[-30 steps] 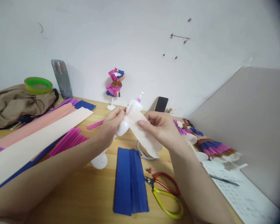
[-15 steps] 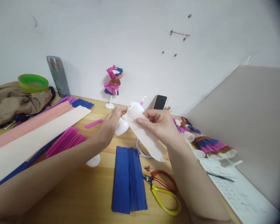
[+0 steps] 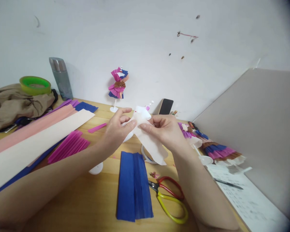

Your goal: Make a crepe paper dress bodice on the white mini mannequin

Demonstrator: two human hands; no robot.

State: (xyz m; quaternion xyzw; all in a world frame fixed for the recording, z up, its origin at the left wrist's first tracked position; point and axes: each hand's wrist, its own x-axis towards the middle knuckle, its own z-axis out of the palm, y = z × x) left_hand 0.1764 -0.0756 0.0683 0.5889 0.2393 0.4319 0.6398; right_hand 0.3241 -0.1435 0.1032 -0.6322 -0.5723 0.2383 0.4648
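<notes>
Between my hands is a small white mannequin [image 3: 142, 112] with a pale cream crepe paper strip [image 3: 152, 147] around its middle. My left hand [image 3: 119, 127] is closed at its left side, thumb pressing the gathered paper and index finger stretched away. On the right, my right hand [image 3: 166, 130] pinches the strip between thumb and fingers, and the loose end hangs down to the right. The fingers behind the paper are partly hidden. Below lie a folded blue crepe paper piece [image 3: 134, 187] and scissors [image 3: 170, 199] with one red and one yellow handle.
Crepe strips [image 3: 70, 129] and a pleated magenta piece [image 3: 69, 146] lie left. A dressed mannequin [image 3: 118, 85] stands at the wall, near a bottle [image 3: 61, 79] and a phone [image 3: 166, 106]. Tape [image 3: 35, 85] rests on brown cloth. Right are a paper dress [image 3: 221, 151] and a written sheet [image 3: 251, 196].
My left thumb has come forward onto the paper, and its index finger has lifted off. The strip's loose end has swung slightly left. My right hand keeps its pinch.
</notes>
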